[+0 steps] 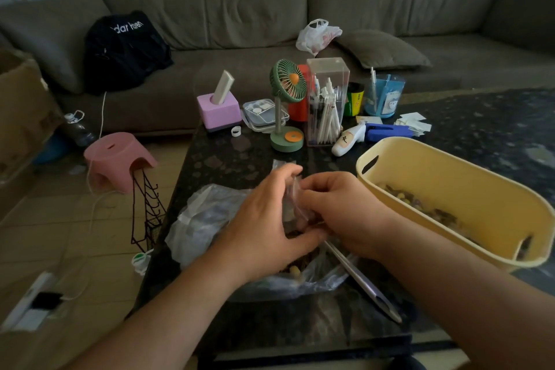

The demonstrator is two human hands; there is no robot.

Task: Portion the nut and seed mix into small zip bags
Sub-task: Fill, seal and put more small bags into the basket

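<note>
Sealing or opening the small zip bag appears to be the step in hand, though which of the two cannot be told. The bag is held upright between both hands, above a large clear plastic bag that lies crumpled on the dark table. By the left hand it is gripped from the side, fingers curled over its top and thumb tucked under its lower edge. By the right hand its upper edge is pinched between fingertips and thumb. For a clean result, the strip should be pressed from one end to the other, with the bag kept upright so nothing is spilled, and the track kept free of crumbs.

Some mix seems to be held in the small bag, though its fill level is hidden by the fingers. A few nuts are seen inside the large bag below the left wrist. Beside it a long grey utensil is laid. A shallow layer of mixed nuts and seeds is held in the yellow tub, just right of the hands.
</note>
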